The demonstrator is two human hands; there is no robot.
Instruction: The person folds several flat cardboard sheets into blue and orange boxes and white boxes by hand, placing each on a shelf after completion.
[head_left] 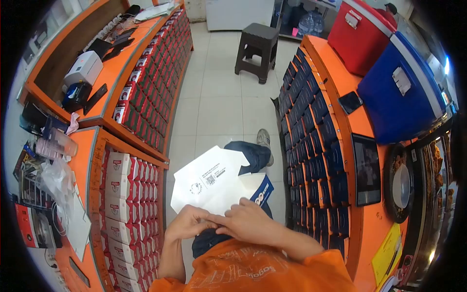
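Across my lap lies a partly folded paper food box (221, 168). Its large flat flap is white, with a printed logo, small text and a QR code, and a navy side panel with lettering shows at the right. My left hand (190, 221) is closed at the near edge of the box, fingers curled inward. My right hand (250, 221) is closed beside it, its fingers meeting the left ones over the near edge. The fingers and palms hide the part of the box between them. Below the hands is my orange shirt (253, 267).
Stacked red-and-white cartons (155, 82) and white cartons (119, 209) fill the left shelves. Navy boxes (311, 126) fill the right shelf, under a blue cooler (401, 87), a red cooler (357, 34) and a tablet (366, 170). A dark stool (258, 48) stands ahead.
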